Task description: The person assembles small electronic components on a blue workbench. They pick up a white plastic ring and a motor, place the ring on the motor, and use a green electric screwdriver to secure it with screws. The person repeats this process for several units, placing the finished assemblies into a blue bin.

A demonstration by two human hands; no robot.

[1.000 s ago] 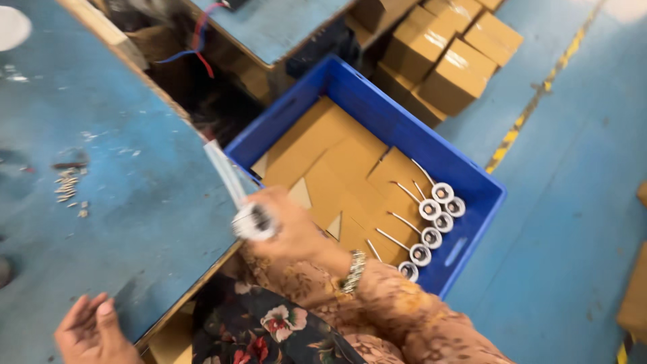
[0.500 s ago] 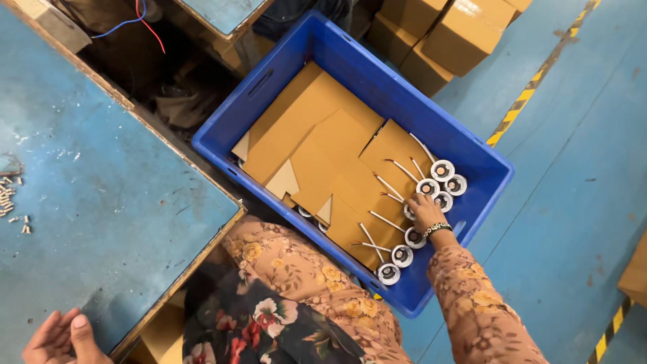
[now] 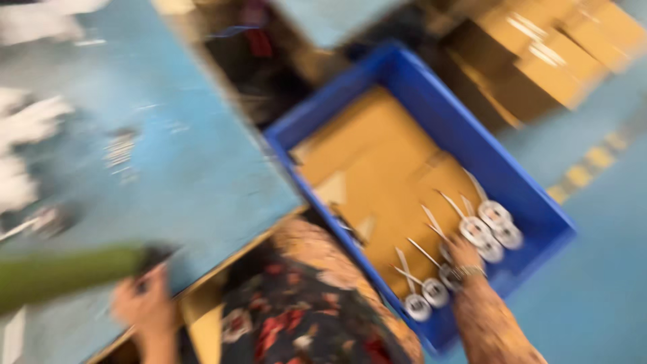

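Blue crate (image 3: 431,101) at lower right held round metal parts (image 3: 475,229); the right hand (image 3: 465,256) reached among them, grip unclear through blur. Left hand (image 3: 145,303) clutched a dark object at the desk (image 3: 202,168) edge; a blind grab might fumble parts.

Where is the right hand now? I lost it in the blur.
In the head view, the right hand is low and right of centre, inside the blue bin, among the round metal parts lying on cardboard.
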